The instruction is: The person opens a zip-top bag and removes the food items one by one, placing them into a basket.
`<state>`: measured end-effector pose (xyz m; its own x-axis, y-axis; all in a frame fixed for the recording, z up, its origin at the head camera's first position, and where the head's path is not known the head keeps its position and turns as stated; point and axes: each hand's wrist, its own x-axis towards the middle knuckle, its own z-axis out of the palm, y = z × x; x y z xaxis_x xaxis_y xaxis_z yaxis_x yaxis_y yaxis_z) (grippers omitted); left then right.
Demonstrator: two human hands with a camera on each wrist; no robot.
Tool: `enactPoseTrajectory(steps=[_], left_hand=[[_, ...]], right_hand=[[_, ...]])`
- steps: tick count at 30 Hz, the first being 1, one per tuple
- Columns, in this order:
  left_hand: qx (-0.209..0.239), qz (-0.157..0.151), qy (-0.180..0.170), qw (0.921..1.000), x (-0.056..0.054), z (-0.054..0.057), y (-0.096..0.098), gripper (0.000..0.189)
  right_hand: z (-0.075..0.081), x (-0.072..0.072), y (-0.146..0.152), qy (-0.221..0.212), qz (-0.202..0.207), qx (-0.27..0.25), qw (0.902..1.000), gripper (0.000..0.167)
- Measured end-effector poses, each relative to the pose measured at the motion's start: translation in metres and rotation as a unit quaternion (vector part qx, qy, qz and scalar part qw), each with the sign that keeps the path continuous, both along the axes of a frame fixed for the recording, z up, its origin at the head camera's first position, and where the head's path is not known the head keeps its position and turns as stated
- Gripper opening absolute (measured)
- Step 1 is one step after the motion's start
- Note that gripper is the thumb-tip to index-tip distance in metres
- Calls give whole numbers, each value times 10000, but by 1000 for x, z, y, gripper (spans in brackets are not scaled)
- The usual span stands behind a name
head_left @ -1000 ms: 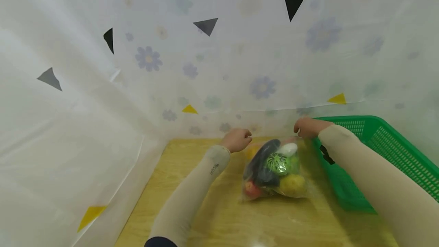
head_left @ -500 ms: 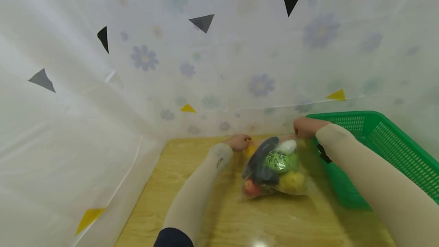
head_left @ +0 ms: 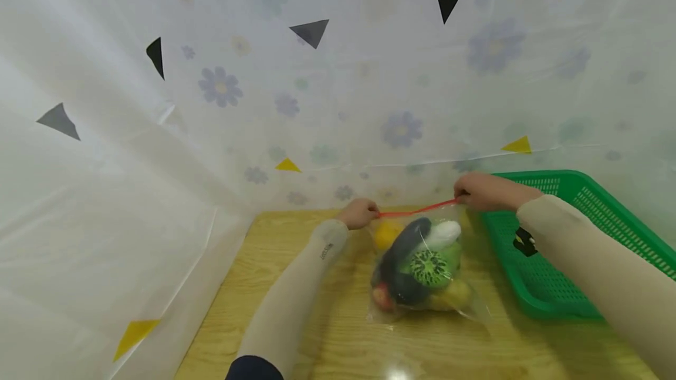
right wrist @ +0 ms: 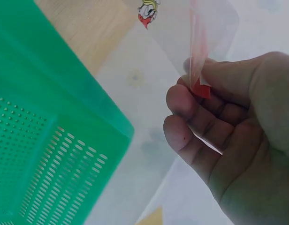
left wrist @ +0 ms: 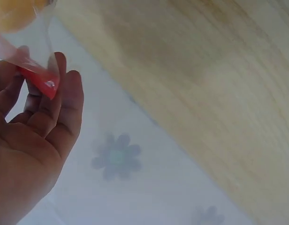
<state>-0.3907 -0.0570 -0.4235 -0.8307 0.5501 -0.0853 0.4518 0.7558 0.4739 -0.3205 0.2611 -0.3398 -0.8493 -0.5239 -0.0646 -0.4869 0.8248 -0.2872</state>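
Note:
A clear zip bag (head_left: 476, 308) with a red zip strip (head_left: 436, 206) along its top stands near the back of the wooden table. Through the plastic show a dark eggplant (head_left: 401, 254), a green striped ball-like piece (head_left: 430, 268), a white piece (head_left: 445, 232), an orange-yellow one (head_left: 387, 235), a yellow one (head_left: 455, 295) and a red one (head_left: 382, 297). My left hand (head_left: 359, 214) pinches the strip's left end, its red tip (left wrist: 43, 83) showing between the fingers. At the right end, my right hand (head_left: 488, 191) pinches the strip between thumb and fingers, with the strip drawn nearly straight.
A green perforated basket (head_left: 549, 304) stands right of the bag, partly under my right forearm. Behind the wooden table (head_left: 274, 286) hangs a pale flower-printed sheet (head_left: 338, 104), and another side of sheeting rises at the left.
Both hands have taken the bag's top edge and lifted it, so the red strip now shows stretched between them. My right hand has shifted slightly right; the bag's contents tilt more upright.

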Motion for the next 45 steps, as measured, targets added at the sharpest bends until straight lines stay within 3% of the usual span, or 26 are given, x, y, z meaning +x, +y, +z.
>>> enactPoseTrajectory(steps=[8,13,19,22,27,32,39,45], left_hand=[[296,-16,263,9992,29,39,-7,27],[342,-139,554,9978,50,61,-15,26],[335,-250,1122,9928,70,80,-26,23],[327,-305,1442,9885,76,87,-30,21],[398,-468,1800,9817,83,91,-33,19],[387,-655,2182,9729,87,85,-33,19],[276,-686,2588,9631,89,81,-26,21],[-21,-714,3091,9483,94,82,-11,19]], right_hand=[[10,26,14,260,-45,-170,9995,14],[20,44,13,656,-3,-225,9976,13],[32,70,9,1292,161,-243,9912,10],[38,83,9,1402,113,-216,9898,11],[38,97,13,1413,-71,-189,9898,12],[29,104,18,1558,-72,-293,9873,11],[24,107,21,1512,-149,-480,9872,16],[19,105,25,1325,-169,-615,9891,19]])
